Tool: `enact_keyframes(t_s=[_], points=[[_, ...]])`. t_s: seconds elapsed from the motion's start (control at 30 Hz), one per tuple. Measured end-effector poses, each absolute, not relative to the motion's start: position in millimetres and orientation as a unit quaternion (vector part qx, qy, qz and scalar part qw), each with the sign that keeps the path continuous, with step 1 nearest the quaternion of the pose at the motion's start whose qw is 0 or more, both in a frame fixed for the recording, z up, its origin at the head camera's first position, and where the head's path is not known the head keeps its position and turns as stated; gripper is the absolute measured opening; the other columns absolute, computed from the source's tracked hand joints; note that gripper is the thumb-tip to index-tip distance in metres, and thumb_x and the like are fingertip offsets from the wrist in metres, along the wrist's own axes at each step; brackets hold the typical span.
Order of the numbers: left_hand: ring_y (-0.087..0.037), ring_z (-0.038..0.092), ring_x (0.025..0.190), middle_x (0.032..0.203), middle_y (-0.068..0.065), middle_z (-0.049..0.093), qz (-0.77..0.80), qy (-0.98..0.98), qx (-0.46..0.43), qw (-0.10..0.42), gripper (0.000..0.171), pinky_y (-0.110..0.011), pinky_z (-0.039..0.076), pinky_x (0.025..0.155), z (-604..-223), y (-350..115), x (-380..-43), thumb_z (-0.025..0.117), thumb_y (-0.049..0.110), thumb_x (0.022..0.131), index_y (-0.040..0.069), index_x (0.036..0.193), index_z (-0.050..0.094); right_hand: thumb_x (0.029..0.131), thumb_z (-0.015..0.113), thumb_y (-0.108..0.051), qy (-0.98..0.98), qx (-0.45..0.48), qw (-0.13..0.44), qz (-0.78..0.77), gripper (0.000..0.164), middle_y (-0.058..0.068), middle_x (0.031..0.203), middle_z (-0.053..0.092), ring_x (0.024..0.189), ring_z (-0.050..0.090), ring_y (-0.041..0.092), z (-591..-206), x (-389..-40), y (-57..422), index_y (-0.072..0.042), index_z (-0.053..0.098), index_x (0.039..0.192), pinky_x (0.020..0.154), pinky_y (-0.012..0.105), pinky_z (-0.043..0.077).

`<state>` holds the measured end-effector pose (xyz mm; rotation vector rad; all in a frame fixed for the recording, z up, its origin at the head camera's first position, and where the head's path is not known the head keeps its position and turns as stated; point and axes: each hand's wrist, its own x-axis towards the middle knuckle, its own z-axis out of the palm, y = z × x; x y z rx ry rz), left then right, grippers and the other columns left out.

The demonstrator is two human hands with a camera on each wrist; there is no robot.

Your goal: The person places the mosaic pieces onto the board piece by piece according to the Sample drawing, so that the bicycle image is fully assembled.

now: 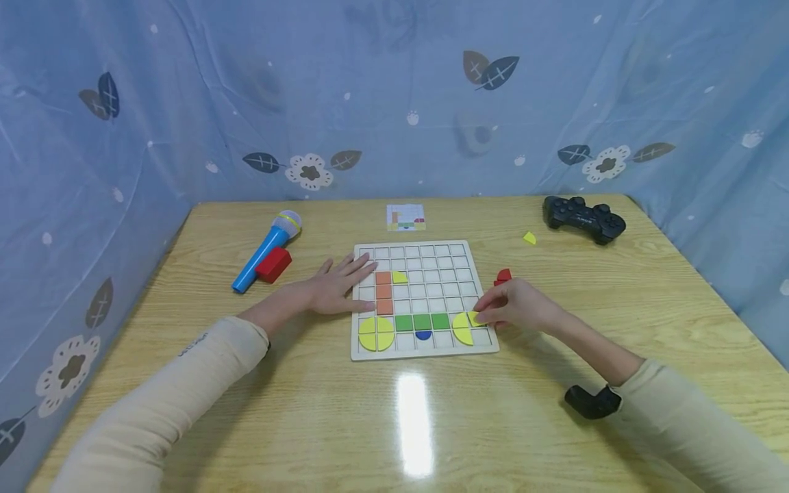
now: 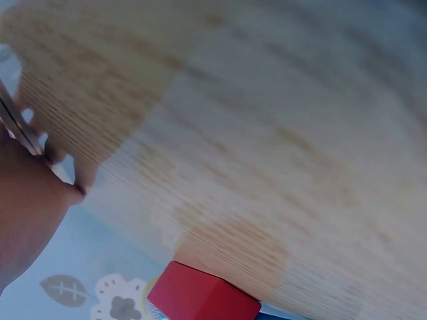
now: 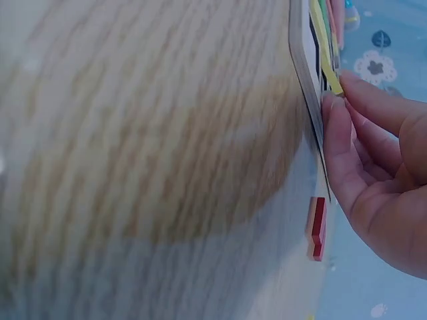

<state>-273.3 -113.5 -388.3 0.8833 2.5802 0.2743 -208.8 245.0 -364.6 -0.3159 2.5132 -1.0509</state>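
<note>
A white grid board (image 1: 435, 275) lies on the table with coloured tiles in its cells. My left hand (image 1: 339, 287) rests with spread fingers on its left edge, beside a column of orange squares (image 1: 383, 293). At the lower right my right hand (image 1: 522, 306) pinches a yellow quarter-circle tile (image 1: 474, 318) between thumb and finger, against two other yellow quarters (image 1: 461, 330). A yellow circle of quarters (image 1: 376, 334) fills the lower left. Between them run green squares (image 1: 422, 322), with a blue half-circle (image 1: 423, 335) below. Red tiles (image 3: 318, 223) lie just off the board, partly hidden behind my right hand in the head view.
Behind the board lies a small pattern card (image 1: 405, 218). A toy microphone (image 1: 261, 257) and a red block (image 1: 274, 264) are at left. A loose yellow quarter (image 1: 529, 237) and a black game controller (image 1: 583, 219) lie at back right. A blue curtain (image 1: 394, 103) closes the back.
</note>
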Motion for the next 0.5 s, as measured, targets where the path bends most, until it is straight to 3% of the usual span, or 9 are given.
enact_keyframes(t_s=[0.2, 0.5], points=[[-0.028, -0.011, 0.143, 0.159, 0.000, -0.008, 0.099, 0.922, 0.316, 0.199, 0.091, -0.056, -0.005, 0.110, -389.6, -114.2, -274.3, 0.042, 0.071, 0.087, 0.026, 0.155, 0.001, 0.089, 0.068, -0.011, 0.897, -0.138, 0.192, -0.373, 0.017, 0.004, 0.084, 0.067, 0.070, 0.060, 0.016, -362.1, -207.6, 242.9, 0.001, 0.072, 0.100, 0.063, 0.029, 0.054], [-0.027, -0.012, 0.143, 0.159, 0.001, -0.009, 0.105, 0.922, 0.316, 0.200, 0.091, -0.056, -0.007, 0.109, -388.9, -114.0, -274.1, 0.043, 0.070, 0.087, 0.026, 0.155, 0.000, 0.095, 0.061, -0.021, 0.864, -0.098, 0.245, -0.430, 0.032, 0.009, 0.091, 0.067, 0.081, 0.063, 0.020, -360.7, -213.6, 249.5, 0.005, 0.063, 0.114, 0.074, 0.032, 0.055]])
